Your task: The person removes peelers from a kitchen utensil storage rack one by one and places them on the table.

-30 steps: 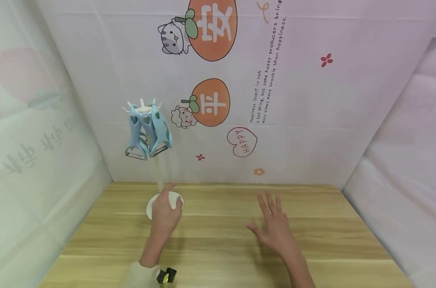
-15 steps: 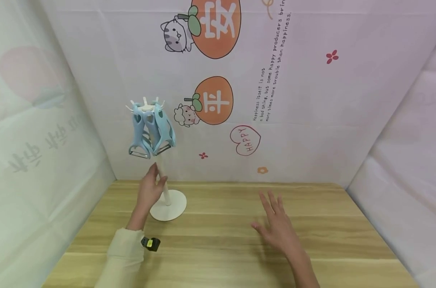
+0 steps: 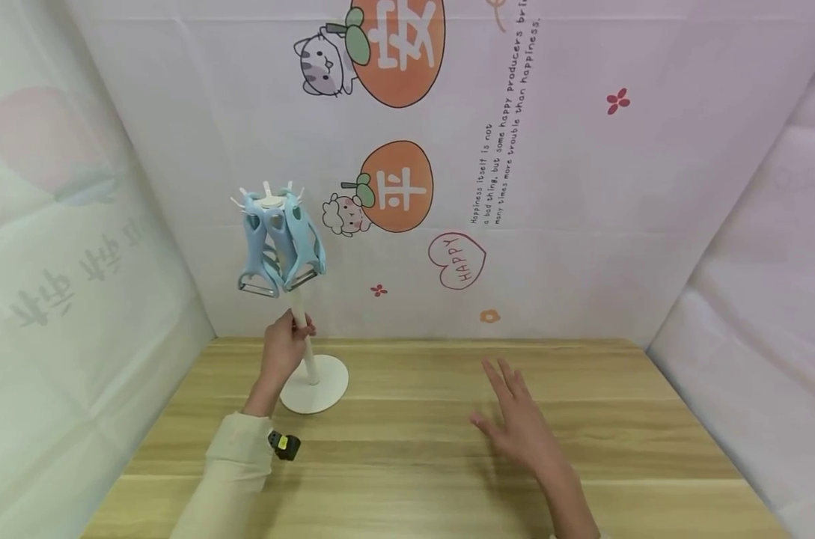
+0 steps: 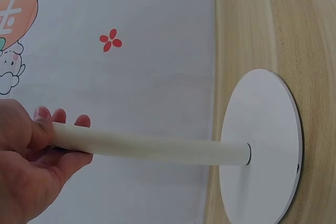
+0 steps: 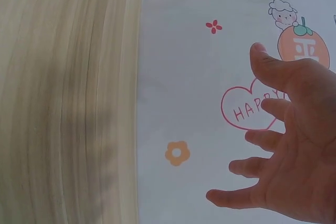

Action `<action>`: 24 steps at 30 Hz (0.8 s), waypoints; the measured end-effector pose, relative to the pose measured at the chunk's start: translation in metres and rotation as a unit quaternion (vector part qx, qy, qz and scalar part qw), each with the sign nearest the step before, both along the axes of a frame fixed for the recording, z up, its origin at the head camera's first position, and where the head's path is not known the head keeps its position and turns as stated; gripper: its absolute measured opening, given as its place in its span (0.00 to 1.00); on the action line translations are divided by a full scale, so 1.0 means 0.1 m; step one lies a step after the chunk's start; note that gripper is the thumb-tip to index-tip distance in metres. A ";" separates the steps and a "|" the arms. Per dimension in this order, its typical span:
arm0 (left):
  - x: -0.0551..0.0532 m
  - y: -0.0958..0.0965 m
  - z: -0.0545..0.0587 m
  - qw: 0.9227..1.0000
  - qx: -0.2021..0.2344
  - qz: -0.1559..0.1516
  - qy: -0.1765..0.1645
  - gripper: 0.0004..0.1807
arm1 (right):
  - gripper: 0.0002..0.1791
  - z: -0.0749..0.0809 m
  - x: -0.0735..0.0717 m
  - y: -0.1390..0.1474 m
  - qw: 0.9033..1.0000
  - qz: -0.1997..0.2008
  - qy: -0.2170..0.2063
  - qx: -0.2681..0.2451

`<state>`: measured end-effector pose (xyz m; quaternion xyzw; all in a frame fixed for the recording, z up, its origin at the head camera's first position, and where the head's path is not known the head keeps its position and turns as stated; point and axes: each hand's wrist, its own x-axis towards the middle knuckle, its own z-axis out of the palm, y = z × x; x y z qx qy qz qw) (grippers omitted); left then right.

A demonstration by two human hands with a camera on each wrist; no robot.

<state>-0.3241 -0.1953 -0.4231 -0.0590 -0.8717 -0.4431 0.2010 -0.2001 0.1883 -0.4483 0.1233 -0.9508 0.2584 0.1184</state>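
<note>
A white stand [image 3: 310, 367] with a round base [image 4: 262, 108] rises upright at the left rear of the table. Several light-blue peelers [image 3: 282, 243] hang from the hooks at its top. My left hand [image 3: 282, 348] grips the pole below the peelers; in the left wrist view its thumb and fingers wrap round the white pole [image 4: 152, 149]. Over the table's right half, my right hand [image 3: 518, 427] is held with spread fingers, holding nothing. The right wrist view shows the same hand [image 5: 299, 140] with its palm visible and fingers apart.
The wood-grain table [image 3: 407, 449] ends at a white printed cloth [image 3: 548, 262] behind. Cloth walls [image 3: 43, 299] also stand at left and right. A small black device [image 3: 284, 445] is worn at the left wrist.
My left hand has risen from near the base to the pole and closed round it. The stand stays in place on the table. My right hand has hardly moved.
</note>
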 end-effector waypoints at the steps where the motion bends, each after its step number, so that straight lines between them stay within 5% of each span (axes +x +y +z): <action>1: 0.01 0.01 0.00 1.000 0.001 0.002 0.001 0.04 | 0.50 -0.01 0.00 0.01 1.000 0.000 -0.002 -0.002; 17: 0.09 0.34 0.02 1.000 0.006 0.005 0.004 0.01 | 0.48 -0.01 -0.01 0.10 1.000 0.014 0.003 -0.019; 24: 0.15 0.49 0.02 1.000 0.000 -0.021 0.017 0.03 | 0.48 -0.03 -0.02 0.15 1.000 0.017 0.011 -0.021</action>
